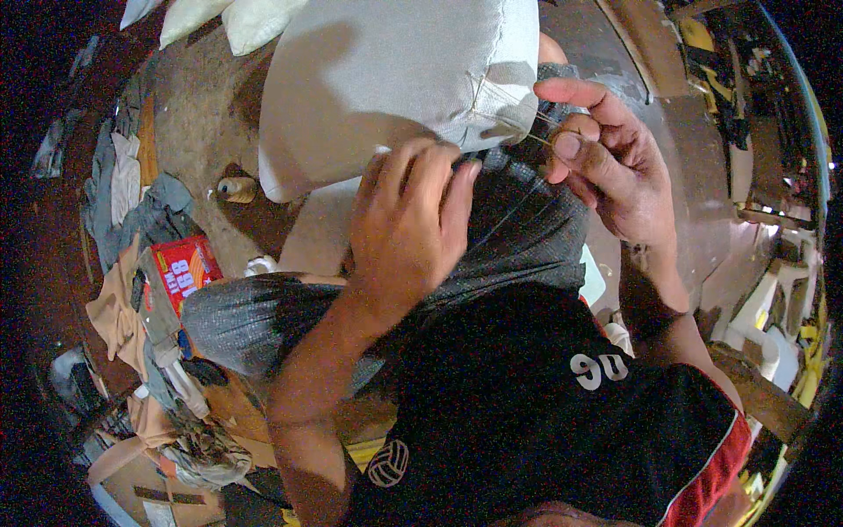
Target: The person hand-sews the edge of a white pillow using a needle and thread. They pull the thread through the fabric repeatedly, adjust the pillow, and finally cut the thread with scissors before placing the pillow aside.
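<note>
A plump off-white cushion rests against my knees, its stitched seam running down the right side. My left hand is closed on the cushion's near edge, fingers bent over the fabric and thumb beside them. To the right of the seam, my right hand pinches a thin needle between thumb and fingers. Several strands of thread stretch from the puckered corner of the cushion to that hand. The needle's far end is hidden in the fingers.
A spool of tan twine is on the floor at left, near a red packet and heaped cloth scraps. Other pale cushions lie at the far left. White plastic chair parts stand at right.
</note>
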Tool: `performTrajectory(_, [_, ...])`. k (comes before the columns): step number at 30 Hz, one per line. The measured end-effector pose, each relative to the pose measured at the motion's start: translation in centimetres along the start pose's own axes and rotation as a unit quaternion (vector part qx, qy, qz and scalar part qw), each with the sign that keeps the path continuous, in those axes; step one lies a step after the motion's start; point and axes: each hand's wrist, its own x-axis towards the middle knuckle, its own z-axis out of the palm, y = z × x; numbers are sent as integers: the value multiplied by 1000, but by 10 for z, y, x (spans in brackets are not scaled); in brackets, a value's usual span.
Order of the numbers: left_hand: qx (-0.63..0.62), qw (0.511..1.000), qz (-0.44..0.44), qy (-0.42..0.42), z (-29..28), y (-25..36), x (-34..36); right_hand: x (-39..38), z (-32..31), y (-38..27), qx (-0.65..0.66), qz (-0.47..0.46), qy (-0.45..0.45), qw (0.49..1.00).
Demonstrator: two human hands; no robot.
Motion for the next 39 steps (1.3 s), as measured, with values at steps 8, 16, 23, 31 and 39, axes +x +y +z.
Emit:
performTrajectory(8, [125, 985, -66, -101, 15, 2, 11, 17, 3, 15, -4, -7, -11, 1000])
performTrajectory(16, [121, 879, -125, -444, 56, -47, -91, 28, 5, 22, -36, 3, -25, 999])
performTrajectory(23, [246, 773, -75, -580, 99, -132, -202, 12, -5, -18, -140, -74, 44, 986])
performTrajectory(31, [153, 941, -115, -280, 39, -67, -62, -1, -15, -22, -125, -82, 46, 988])
performTrajectory(39, [-380, 847, -370, -16, 79, -13, -42, 3, -6, -20, -125, -107, 52, 985])
